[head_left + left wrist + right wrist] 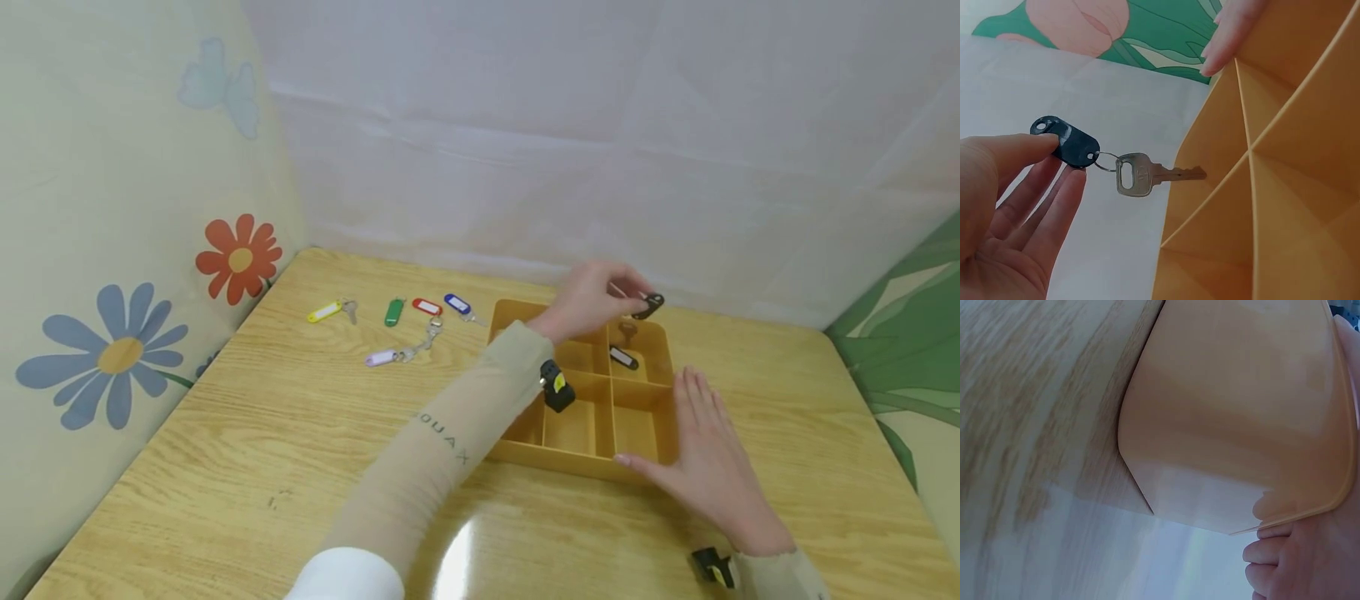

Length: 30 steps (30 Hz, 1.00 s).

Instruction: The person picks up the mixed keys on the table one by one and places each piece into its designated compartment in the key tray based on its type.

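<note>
- Left hand (588,300): thumb and fingertips pinched a black tag (1075,144), other fingers loosely spread; raised over the back right corner of the tray (555,461).
- Black tag: in the head view its long axis slanted, one end up and right, the other down and left. Left wrist view: tilted slightly down to the right, ring end on the right.
- Key (1143,181): on the ring of the held tag, roughly carrying on its line; in the left wrist view its tip pointed right, showing in front of the tray.
- Right hand (705,458): fingers straight along the tray's right side, thumb spread to the front corner, touching, gripping nothing.
- Second black tag (624,357): white label up, lay in the back right compartment, slanted down to the right.
- Tray: orange, divided, flat on the tabletop (225,467).
- Left of tray: yellow tag (325,312) slanted up to the right, key on its right; green tag (393,312) close to front-to-back; red tag (427,307) and blue tag (457,304) slanted down to the right; lavender tag (381,357) nearest the front, nearly sideways, keys off its right end.
</note>
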Each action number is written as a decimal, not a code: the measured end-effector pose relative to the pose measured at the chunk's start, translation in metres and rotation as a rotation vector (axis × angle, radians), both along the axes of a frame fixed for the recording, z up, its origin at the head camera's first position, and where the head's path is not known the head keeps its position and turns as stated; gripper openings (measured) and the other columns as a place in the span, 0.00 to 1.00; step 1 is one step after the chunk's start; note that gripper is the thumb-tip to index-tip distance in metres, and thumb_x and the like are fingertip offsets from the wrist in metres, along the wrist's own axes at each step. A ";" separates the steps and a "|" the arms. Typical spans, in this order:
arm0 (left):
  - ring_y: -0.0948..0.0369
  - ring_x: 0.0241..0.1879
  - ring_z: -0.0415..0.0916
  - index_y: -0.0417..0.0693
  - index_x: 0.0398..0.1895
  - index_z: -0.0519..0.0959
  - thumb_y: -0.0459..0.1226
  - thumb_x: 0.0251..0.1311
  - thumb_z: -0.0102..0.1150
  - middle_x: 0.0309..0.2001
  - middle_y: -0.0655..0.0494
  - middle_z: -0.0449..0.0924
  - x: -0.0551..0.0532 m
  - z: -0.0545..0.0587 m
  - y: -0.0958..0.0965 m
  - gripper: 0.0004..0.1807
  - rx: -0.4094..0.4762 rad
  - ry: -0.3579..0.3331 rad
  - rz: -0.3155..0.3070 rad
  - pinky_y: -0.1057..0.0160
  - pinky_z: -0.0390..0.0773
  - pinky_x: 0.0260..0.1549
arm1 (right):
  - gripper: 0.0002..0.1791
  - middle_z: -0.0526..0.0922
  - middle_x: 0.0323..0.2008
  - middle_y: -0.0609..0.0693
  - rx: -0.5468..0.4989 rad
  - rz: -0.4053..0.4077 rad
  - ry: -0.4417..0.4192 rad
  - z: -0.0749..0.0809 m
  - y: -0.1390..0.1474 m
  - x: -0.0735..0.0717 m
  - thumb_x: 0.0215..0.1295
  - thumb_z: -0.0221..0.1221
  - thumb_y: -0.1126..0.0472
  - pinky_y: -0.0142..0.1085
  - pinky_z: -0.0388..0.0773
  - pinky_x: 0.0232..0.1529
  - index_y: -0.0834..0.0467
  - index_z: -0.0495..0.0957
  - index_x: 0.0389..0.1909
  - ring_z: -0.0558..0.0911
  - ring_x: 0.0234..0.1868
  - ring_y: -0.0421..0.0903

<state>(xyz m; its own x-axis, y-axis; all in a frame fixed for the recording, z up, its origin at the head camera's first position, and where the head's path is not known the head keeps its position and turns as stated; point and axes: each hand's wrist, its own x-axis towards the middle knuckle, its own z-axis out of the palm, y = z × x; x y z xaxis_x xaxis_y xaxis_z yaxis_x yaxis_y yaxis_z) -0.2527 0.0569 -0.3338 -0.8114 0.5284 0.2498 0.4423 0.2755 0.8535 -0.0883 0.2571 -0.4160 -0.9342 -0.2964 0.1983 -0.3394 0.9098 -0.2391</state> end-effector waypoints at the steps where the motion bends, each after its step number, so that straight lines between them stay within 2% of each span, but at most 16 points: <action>1: 0.63 0.44 0.81 0.45 0.53 0.85 0.32 0.66 0.68 0.45 0.57 0.85 0.000 -0.001 0.001 0.13 0.000 -0.003 -0.006 0.74 0.79 0.42 | 0.71 0.30 0.79 0.62 0.001 0.001 0.001 0.000 0.000 0.000 0.58 0.63 0.26 0.47 0.28 0.76 0.69 0.34 0.79 0.36 0.79 0.61; 5: 0.60 0.51 0.81 0.44 0.61 0.81 0.33 0.68 0.66 0.56 0.54 0.82 -0.001 -0.005 0.001 0.19 -0.005 -0.024 -0.033 0.73 0.78 0.46 | 0.71 0.31 0.79 0.62 -0.002 0.005 0.004 0.000 0.000 -0.001 0.58 0.63 0.26 0.47 0.28 0.76 0.69 0.34 0.79 0.38 0.79 0.63; 8: 0.60 0.54 0.80 0.44 0.64 0.78 0.35 0.69 0.65 0.60 0.54 0.80 -0.001 -0.007 -0.001 0.22 -0.017 -0.034 -0.037 0.72 0.78 0.48 | 0.71 0.31 0.79 0.62 -0.005 0.006 0.002 0.000 0.000 -0.001 0.58 0.63 0.26 0.47 0.28 0.76 0.69 0.34 0.79 0.38 0.79 0.63; 14: 0.58 0.56 0.79 0.47 0.65 0.78 0.39 0.69 0.65 0.61 0.57 0.80 0.001 -0.006 -0.008 0.22 -0.027 -0.061 -0.022 0.72 0.78 0.49 | 0.72 0.31 0.79 0.63 -0.005 0.005 0.006 0.000 0.000 -0.001 0.57 0.63 0.26 0.47 0.29 0.76 0.70 0.34 0.78 0.40 0.79 0.64; 23: 0.63 0.53 0.79 0.48 0.66 0.78 0.43 0.70 0.64 0.61 0.55 0.80 0.002 -0.004 -0.018 0.23 -0.018 -0.044 -0.032 0.71 0.79 0.47 | 0.72 0.30 0.79 0.62 -0.010 0.001 -0.002 0.000 0.000 -0.001 0.57 0.63 0.26 0.47 0.28 0.76 0.69 0.33 0.79 0.38 0.79 0.63; 30: 0.62 0.53 0.79 0.48 0.66 0.78 0.45 0.70 0.64 0.61 0.55 0.80 0.004 -0.001 -0.025 0.24 -0.004 -0.044 -0.024 0.70 0.79 0.48 | 0.71 0.30 0.79 0.61 -0.015 -0.001 -0.009 0.000 0.000 -0.001 0.58 0.63 0.26 0.47 0.28 0.76 0.68 0.33 0.79 0.39 0.79 0.64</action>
